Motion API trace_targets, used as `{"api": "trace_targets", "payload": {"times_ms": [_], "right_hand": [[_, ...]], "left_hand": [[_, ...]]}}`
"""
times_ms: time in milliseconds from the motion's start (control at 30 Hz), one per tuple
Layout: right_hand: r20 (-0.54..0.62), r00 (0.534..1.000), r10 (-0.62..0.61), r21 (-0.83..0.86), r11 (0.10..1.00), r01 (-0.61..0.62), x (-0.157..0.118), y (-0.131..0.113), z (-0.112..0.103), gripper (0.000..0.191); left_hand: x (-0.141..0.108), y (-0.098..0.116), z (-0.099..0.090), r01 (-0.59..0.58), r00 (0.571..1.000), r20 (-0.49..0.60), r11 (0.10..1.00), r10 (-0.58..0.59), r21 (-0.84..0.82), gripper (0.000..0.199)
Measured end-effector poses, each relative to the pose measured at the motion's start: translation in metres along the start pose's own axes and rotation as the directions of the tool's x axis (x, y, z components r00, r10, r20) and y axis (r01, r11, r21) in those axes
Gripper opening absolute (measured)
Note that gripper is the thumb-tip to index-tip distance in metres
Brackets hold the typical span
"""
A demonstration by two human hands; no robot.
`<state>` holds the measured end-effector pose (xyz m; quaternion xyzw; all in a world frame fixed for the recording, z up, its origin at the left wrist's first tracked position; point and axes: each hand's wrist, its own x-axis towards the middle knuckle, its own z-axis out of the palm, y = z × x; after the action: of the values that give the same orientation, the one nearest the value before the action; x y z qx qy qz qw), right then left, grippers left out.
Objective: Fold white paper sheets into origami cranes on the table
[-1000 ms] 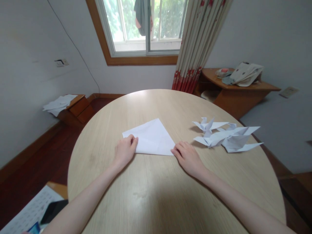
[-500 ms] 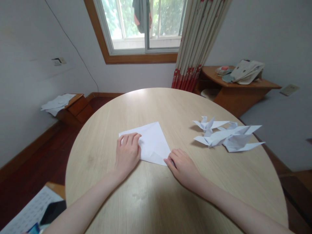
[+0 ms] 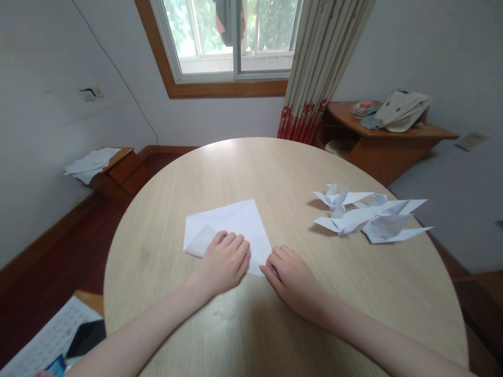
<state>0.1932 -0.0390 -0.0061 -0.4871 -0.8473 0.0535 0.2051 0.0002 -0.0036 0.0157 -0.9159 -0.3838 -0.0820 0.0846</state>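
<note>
A white sheet of paper (image 3: 236, 217) lies on the round wooden table (image 3: 255, 162), with a folded flap on its near left part. My left hand (image 3: 228, 259) rests on the near middle of the sheet, its fingers curled and pressed together. At the sheet's near right corner, my right hand (image 3: 288, 272) has its thumb and curled fingers closed on the paper's edge. What lies under the left palm is hidden.
Several folded white paper birds (image 3: 373, 217) stand on the right of the table. Beyond are a brown side desk (image 3: 412, 136) with a bag and a low cabinet (image 3: 123, 170) with papers. A dark phone (image 3: 86, 337) lies at the lower left.
My left hand has moved right and nearer across the paper, uncovering the sheet's left part and a folded flap. The right hand has stayed at the corner, shifting slightly nearer with it.
</note>
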Motion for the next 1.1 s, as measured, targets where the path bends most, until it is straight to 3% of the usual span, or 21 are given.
{"api": "trace_targets", "payload": {"times_ms": [100, 467, 867, 967, 1100], "right_hand": [[0.012, 1.000, 0.000, -0.024, 1.000, 0.000, -0.001, -0.003, -0.001, 0.022], [0.043, 0.999, 0.015, -0.175, 0.985, -0.007, 0.000, -0.004, -0.004, 0.026], [0.054, 0.998, -0.012, -0.216, 0.976, 0.023, -0.001, -0.001, -0.005, 0.020], [0.051, 0.994, -0.094, -0.290, 0.951, 0.105, -0.005, -0.008, -0.009, 0.011], [0.105, 0.939, -0.329, -0.233, 0.909, 0.344, -0.014, -0.021, -0.011, 0.028]], "left_hand": [[-0.001, -0.002, 0.000, 0.029, 0.999, 0.034, 1.000, -0.028, -0.007, 0.027], [-0.003, -0.007, -0.003, 0.075, 0.988, 0.134, 0.997, -0.070, -0.030, 0.015], [-0.002, -0.010, -0.003, 0.106, 0.986, 0.141, 0.987, -0.089, -0.119, 0.010], [-0.002, -0.010, -0.003, 0.111, 0.985, 0.145, 0.984, -0.090, -0.141, 0.010], [-0.002, -0.013, -0.002, 0.124, 0.986, 0.140, 0.971, -0.096, -0.205, 0.012]]}}
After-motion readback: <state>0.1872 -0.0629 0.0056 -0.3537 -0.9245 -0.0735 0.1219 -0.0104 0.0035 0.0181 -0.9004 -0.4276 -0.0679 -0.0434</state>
